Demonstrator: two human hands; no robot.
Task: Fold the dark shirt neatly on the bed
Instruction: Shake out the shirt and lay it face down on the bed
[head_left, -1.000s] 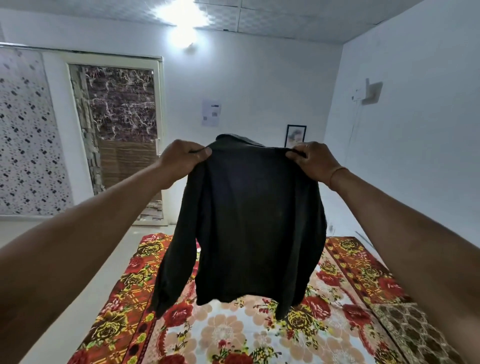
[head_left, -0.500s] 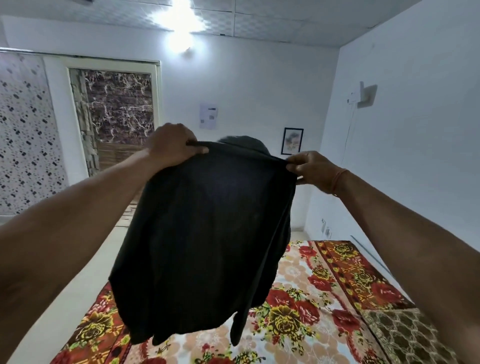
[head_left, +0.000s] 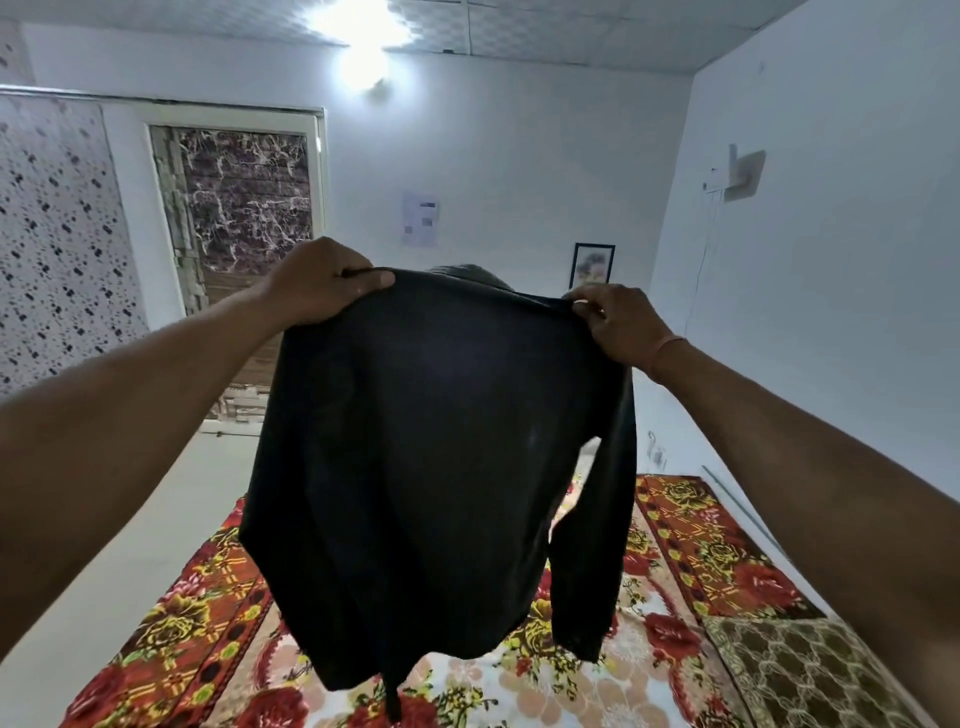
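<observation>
Holding the dark shirt up above the bed, left hand and right hand each pinch a shoulder. Sleeves hang loose; careless lowering likely bunches them underneath.

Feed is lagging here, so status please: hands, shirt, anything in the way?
Both gripping shoulders: left hand, right hand. Unfolded dark shirt hangs above the bed. Nothing between them.

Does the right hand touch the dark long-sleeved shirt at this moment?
Touching. The head view shows the right hand with its fingers pinching the shoulder edge of the dark long-sleeved fabric shirt.
</observation>
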